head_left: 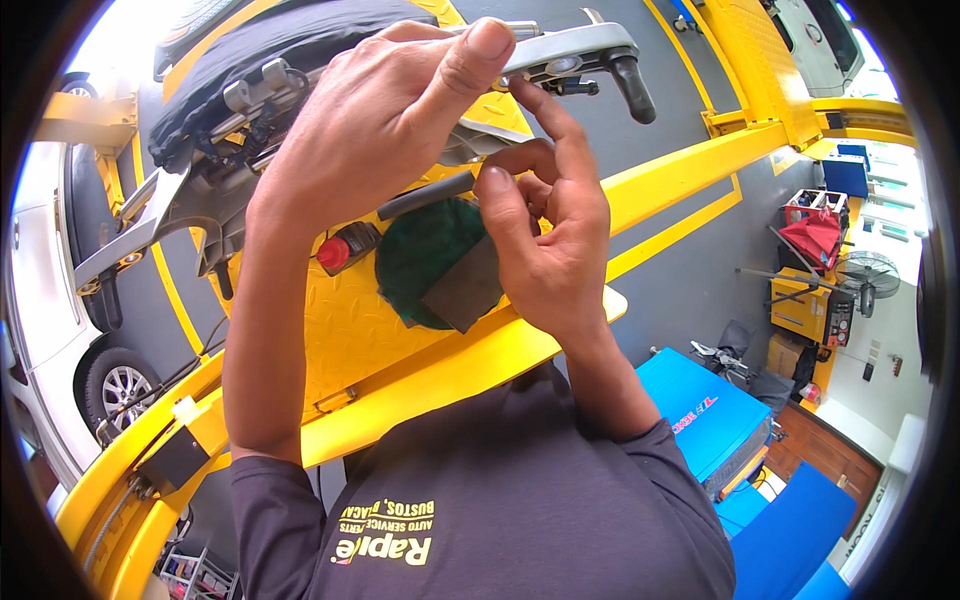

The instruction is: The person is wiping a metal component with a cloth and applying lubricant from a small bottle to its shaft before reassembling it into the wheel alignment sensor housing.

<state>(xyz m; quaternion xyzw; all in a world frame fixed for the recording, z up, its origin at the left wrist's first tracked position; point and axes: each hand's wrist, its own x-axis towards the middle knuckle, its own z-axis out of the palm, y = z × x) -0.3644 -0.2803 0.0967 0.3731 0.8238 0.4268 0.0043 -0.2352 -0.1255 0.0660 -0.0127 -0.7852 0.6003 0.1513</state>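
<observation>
My left hand (390, 125) is curled over a grey metal bracket (578, 50) at the top, its thumb along the upper side and its other fingers mostly hidden. My right hand (545, 230) is below, index finger raised to the bracket's underside beside a bolt, other fingers bent and apart. A dark bar (425, 195) ends by my right thumb; I cannot tell whether they touch. Below lie a round green pad (405, 270), a dark square sheet (460, 285) and a small red-capped container (335, 252) on a yellow tread plate (335, 350).
Yellow lift beams (690, 160) cross behind the bracket. A white car (45, 300) stands left, with another wheel nearby. At right are a standing fan (865, 275), a yellow cabinet (795, 305) and blue padded tables (710, 410). A black cloth-covered piece (230, 85) sits upper left.
</observation>
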